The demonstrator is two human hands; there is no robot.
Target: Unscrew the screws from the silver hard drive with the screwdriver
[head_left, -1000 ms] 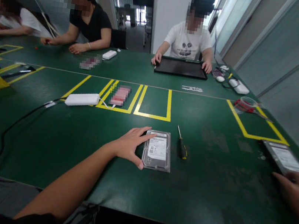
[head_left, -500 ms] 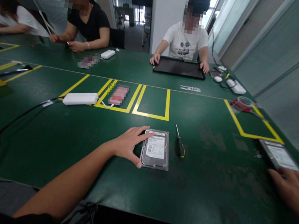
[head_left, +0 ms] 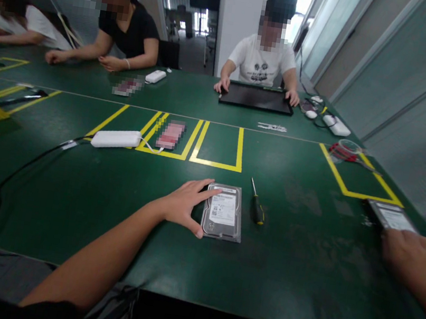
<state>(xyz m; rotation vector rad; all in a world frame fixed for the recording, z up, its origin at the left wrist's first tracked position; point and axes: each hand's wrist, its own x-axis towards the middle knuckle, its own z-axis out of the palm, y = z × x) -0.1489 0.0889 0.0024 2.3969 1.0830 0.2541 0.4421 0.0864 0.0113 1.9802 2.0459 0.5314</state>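
A silver hard drive [head_left: 224,214] with a white label lies flat on the green table. My left hand [head_left: 186,203] rests at its left edge with fingers spread, the index finger over the top and the thumb by the lower left corner. Just to the right of that drive is a black and yellow screwdriver [head_left: 257,209], its tip pointing away from me. At the far right lies a second hard drive [head_left: 392,215]. My right hand [head_left: 416,259] is closed over its near end, hiding that part and most of the fingertips.
Yellow tape outlines [head_left: 216,164] mark the table. A white power bank-like block [head_left: 116,138] with a black cable lies left, joined by a white lead to a phone [head_left: 171,134]. A clear cup [head_left: 346,150] stands back right. Across, a person holds a black flat panel [head_left: 257,98].
My right hand has moved forward over the second hard drive and closed on its near end. My left hand has stayed on the first drive.
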